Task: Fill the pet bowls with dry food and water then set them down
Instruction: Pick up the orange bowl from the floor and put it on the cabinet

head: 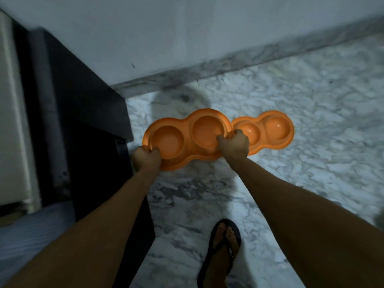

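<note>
An orange double pet bowl [185, 140] with two round empty wells is held above the marble floor. My left hand [146, 159] grips its left rim, thumb inside the left well. My right hand [234, 145] grips its right rim, thumb in the right well. A second orange double bowl [272, 132], also empty, lies on the floor just to the right, partly behind my right hand and the held bowl's edge.
A dark cabinet or bed frame [83, 121] stands along the left, with a pale surface [12, 121] beyond it. A white wall with a marble skirting [228, 63] runs behind the bowls. My foot in a black flip-flop [222, 250] stands on the marble floor [311, 163].
</note>
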Demonstrator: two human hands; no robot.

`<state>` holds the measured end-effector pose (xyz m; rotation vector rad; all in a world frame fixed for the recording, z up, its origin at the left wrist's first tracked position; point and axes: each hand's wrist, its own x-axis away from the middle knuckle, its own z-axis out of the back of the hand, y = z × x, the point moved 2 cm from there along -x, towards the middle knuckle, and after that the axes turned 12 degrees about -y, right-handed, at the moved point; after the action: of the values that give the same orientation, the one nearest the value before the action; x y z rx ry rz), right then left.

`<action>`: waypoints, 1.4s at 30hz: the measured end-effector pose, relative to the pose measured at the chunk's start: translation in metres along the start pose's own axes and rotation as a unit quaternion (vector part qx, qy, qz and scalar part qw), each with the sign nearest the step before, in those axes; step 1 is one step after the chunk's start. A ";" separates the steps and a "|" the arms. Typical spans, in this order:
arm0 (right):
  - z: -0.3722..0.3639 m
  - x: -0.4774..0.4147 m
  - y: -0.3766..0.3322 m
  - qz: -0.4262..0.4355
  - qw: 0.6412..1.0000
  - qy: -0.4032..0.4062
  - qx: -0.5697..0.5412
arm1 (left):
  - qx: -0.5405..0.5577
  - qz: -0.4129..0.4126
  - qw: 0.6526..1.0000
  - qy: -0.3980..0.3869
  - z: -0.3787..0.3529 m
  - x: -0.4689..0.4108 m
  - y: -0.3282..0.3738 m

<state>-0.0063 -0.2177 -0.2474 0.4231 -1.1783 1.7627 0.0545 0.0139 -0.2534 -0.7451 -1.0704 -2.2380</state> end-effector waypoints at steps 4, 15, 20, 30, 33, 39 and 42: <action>0.075 0.072 -0.067 -0.001 1.000 0.006 -0.026 | -0.003 0.008 1.000 0.004 0.041 0.081 0.062; 0.262 0.301 -0.231 0.044 0.990 0.040 -0.128 | 0.021 -0.117 0.993 0.007 0.192 0.296 0.263; 0.292 0.398 -0.279 0.088 0.980 0.067 -0.166 | 0.018 -0.174 0.984 0.032 0.275 0.383 0.317; 0.227 0.595 -0.329 0.184 0.962 0.096 -0.176 | 0.112 -0.204 0.969 0.083 0.471 0.482 0.261; 0.175 0.653 -0.338 0.209 0.960 0.085 -0.168 | 0.149 -0.200 0.964 0.095 0.542 0.495 0.215; 0.047 0.749 -0.358 0.252 0.958 0.022 -0.134 | 0.206 -0.159 0.952 0.161 0.680 0.496 0.110; -0.018 0.784 -0.363 0.262 0.958 -0.025 -0.110 | 0.235 -0.133 0.943 0.195 0.740 0.490 0.059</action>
<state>-0.0870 0.2329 0.4861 0.0153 -1.6105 2.0361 -0.0673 0.4689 0.5012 0.0482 -1.4788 -2.0843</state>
